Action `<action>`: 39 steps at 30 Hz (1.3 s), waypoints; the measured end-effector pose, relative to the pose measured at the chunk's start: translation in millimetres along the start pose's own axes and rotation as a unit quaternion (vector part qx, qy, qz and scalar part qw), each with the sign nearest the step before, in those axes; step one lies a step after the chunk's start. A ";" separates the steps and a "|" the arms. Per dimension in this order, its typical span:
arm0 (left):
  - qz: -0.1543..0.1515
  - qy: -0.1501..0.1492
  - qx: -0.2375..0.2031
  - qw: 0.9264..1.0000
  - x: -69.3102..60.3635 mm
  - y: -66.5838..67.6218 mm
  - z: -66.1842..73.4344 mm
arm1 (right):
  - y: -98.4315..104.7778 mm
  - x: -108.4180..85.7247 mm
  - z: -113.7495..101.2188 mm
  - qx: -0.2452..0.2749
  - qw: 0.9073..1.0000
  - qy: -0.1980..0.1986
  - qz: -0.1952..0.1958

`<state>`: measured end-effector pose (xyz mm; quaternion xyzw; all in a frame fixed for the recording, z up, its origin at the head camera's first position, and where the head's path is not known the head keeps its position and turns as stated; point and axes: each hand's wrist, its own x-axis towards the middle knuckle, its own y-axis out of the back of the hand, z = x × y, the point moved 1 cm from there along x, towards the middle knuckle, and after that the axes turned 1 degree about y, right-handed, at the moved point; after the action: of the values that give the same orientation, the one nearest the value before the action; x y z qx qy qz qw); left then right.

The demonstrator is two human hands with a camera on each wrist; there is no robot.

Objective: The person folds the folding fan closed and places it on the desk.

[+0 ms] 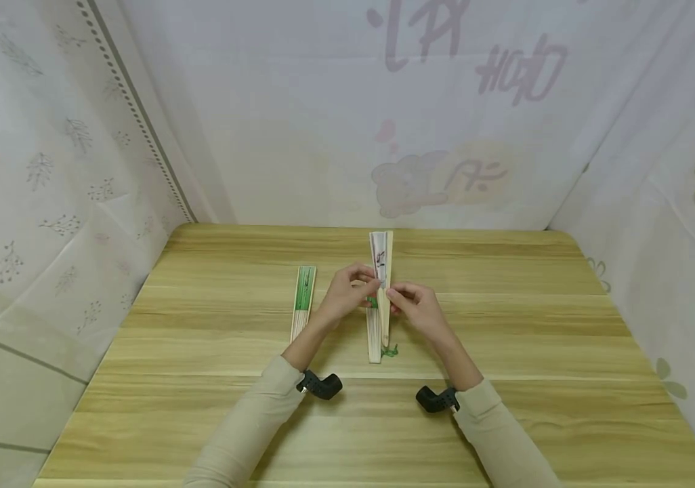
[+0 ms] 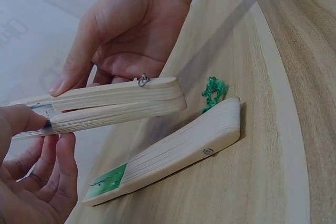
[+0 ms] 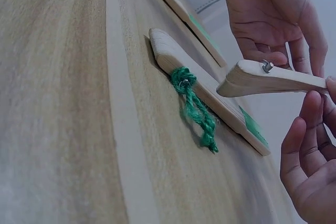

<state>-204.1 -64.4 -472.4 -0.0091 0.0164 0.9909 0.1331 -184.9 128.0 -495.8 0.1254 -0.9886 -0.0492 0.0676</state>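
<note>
In the head view my left hand (image 1: 345,293) and right hand (image 1: 418,306) hold a folding fan (image 1: 389,312) between them, above the table. Its white leaf (image 1: 380,245) carries dark marks, and its wooden ribs are slightly spread. Fingers and thumb of the left hand pinch one side; those of the right pinch the other. Beneath it lies a closed folding fan with a green leaf (image 2: 109,180) and bare ribs (image 2: 184,145). A green cord (image 3: 194,108) is tied at that fan's rivet end. The held fan's rivet (image 3: 268,66) has a small metal ring.
Another closed green folding fan (image 1: 304,291) lies on the wooden table (image 1: 506,352) to the left, its lower end behind the left forearm. Printed cloth walls (image 1: 274,135) stand at the back and both sides. Each wrist wears a black camera mount (image 1: 322,386).
</note>
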 end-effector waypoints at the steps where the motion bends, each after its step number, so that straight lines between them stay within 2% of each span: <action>1: 0.002 0.001 0.002 1.000 0.2 -0.1 -0.3 | 0.3 -0.3 -0.1 0.000 1.000 0.003 -0.001; 7: 0.008 0.005 0.014 1.000 0.7 -1.2 -1.7 | 1.6 -1.9 -0.7 -0.004 1.000 0.020 -0.002; 13: 0.008 0.009 0.008 1.000 -0.6 -1.8 -1.9 | 1.6 -1.7 -3.5 -0.008 0.999 0.034 -0.006; 20: 0.004 0.007 0.000 1.000 -1.5 -2.5 -1.8 | -2.8 -8.1 -39.8 -0.022 0.998 0.058 -0.014; 26: 0.000 0.014 -0.004 1.000 0.3 -1.6 -3.9 | -6.0 -8.3 -45.7 -0.037 0.996 0.085 -0.007; 32: -0.007 0.027 -0.011 1.000 -0.5 0.1 -3.7 | -8.4 -6.7 -44.3 -0.041 0.997 0.070 -0.003; 39: -0.015 0.034 -0.027 0.999 -1.7 -0.6 -4.8 | -3.5 3.1 -15.4 -0.055 0.997 0.056 0.014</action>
<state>-202.2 -64.5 -477.2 -0.0462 -0.0056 0.9881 0.1467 -184.8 122.6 -480.6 0.1102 -0.9807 -0.0958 0.1299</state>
